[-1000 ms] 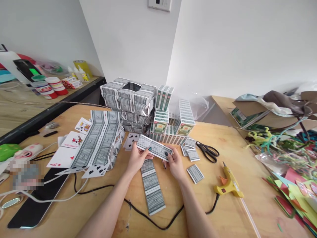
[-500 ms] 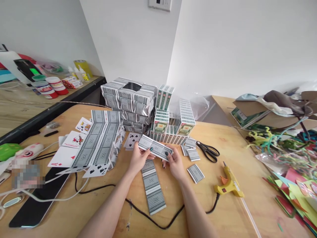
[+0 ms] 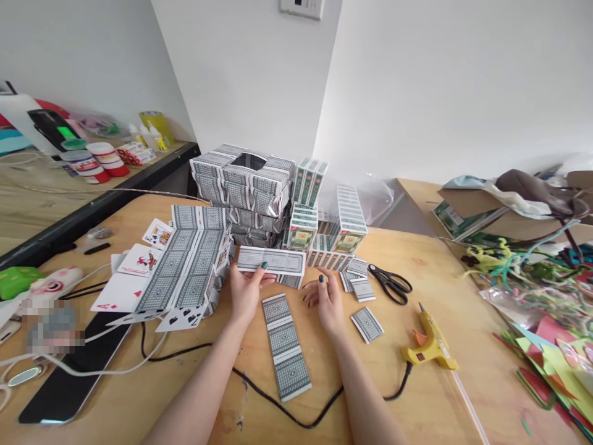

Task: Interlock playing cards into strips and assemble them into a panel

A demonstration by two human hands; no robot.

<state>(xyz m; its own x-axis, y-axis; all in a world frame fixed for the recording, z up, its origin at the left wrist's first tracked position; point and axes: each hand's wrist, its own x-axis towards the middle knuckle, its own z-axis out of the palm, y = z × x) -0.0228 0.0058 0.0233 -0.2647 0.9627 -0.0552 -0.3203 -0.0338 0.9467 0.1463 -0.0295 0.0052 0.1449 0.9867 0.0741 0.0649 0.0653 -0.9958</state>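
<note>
My left grip (image 3: 245, 293) pinches a joined card strip (image 3: 282, 261) near its left end, thumb over the patterned face and fingers underneath. The strip runs out to the right of that grip, lying roughly crosswise in front of me, with a second patterned flap (image 3: 291, 281) showing below its edge. My right grip (image 3: 328, 303) holds nothing: its fingers are parted and half curled, near the strip's far end but, as far as I can tell, not pinching it.

I judge the step in hand to be handling this strip one-handed, turning or checking its folded layers. Controlling both ends from here would call for my right grip to reach slightly forward and left, thumb above and fingers below, while the left keeps its pinch light enough not to crease the card.

Between my two grips and closer to me, a second card strip (image 3: 286, 347) lies flat on the desk (image 3: 398, 248). To the right of my right grip are small folded cards (image 3: 362, 290) and a lone folded square (image 3: 367, 325), with scissors (image 3: 391, 285) past them and a yellow glue gun (image 3: 428, 347) farther right. A large card panel (image 3: 185, 266) stands left of my left grip; card boxes (image 3: 304, 236) rise beyond the right one.
</note>
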